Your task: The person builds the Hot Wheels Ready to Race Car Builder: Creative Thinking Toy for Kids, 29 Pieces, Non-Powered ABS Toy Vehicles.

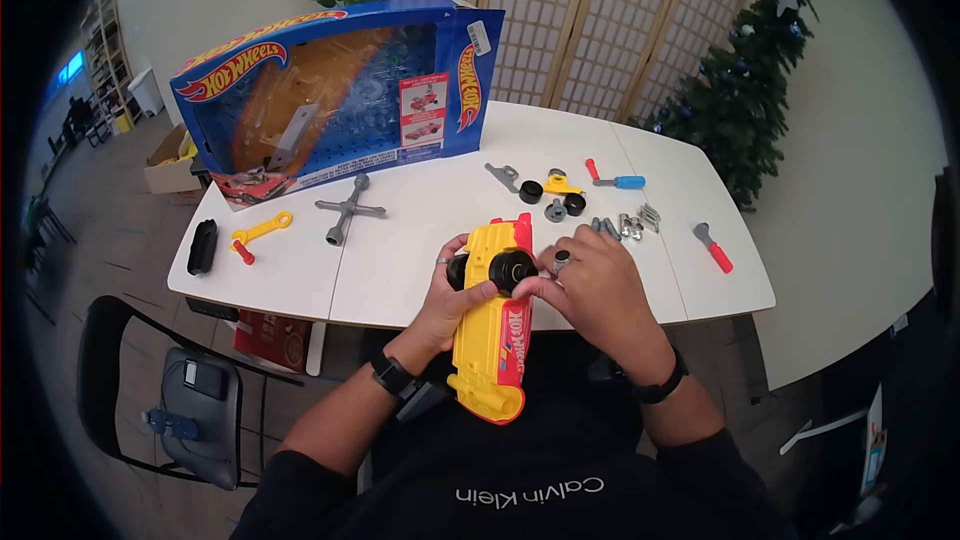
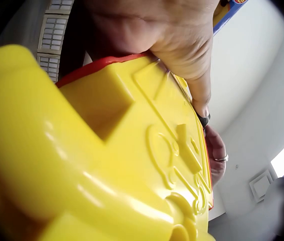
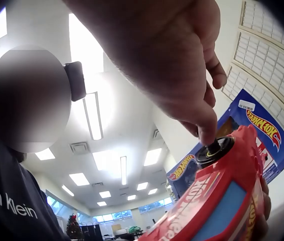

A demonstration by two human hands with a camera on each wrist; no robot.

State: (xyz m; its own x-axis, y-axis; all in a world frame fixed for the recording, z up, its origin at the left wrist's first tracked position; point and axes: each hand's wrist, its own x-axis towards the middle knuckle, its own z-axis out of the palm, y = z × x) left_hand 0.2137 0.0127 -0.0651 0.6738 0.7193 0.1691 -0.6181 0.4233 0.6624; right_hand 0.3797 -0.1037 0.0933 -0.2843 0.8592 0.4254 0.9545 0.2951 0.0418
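Observation:
My left hand (image 1: 447, 298) grips a toy car (image 1: 489, 340) with a yellow underside and red body, thumb across the underside. One black wheel (image 1: 513, 270) sits on the car's side facing my right hand, and another shows by my left fingers. With thumb and fingertips, my right hand (image 1: 598, 285) pinches a small dark bolt-like piece (image 3: 213, 147) at this wheel's hub. Most of that piece is hidden by the fingers. In the left wrist view the molded yellow underside (image 2: 147, 155) fills much of the frame, my left thumb along its edge.
A Hot Wheels box (image 1: 330, 100) stands at the back left. A grey cross wrench (image 1: 350, 210), yellow wrench (image 1: 262, 230) and black part (image 1: 202, 247) lie left. Grey bolts (image 1: 606, 227), loose wheels (image 1: 531, 192), a blue-handled tool (image 1: 628, 182) and red-handled tool (image 1: 715, 252) lie right.

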